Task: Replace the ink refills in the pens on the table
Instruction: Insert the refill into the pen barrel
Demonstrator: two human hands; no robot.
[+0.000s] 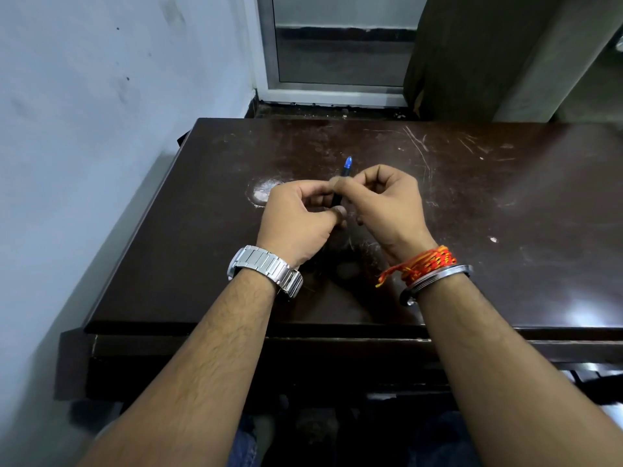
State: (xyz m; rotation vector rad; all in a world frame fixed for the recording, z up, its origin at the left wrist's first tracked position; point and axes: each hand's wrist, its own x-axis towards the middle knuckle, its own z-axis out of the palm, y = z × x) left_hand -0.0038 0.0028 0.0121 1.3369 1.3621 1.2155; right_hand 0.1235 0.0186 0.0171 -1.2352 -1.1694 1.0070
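A dark pen (344,170) with a blue end points away from me over the middle of the dark wooden table (505,230). Both hands are closed around it. My left hand (296,217), with a metal watch at the wrist, pinches the pen's lower part between thumb and fingers. My right hand (384,203), with an orange thread and a steel bangle at the wrist, grips the pen just above that, fingertips meeting the left hand's. The pen's lower end is hidden behind my fingers. No loose refill is visible.
The table is scratched, with a pale worn patch (263,193) left of my hands. A blue-white wall (84,129) runs along the table's left side. Behind the table stand a window frame (337,62) and a dark curtain (472,55).
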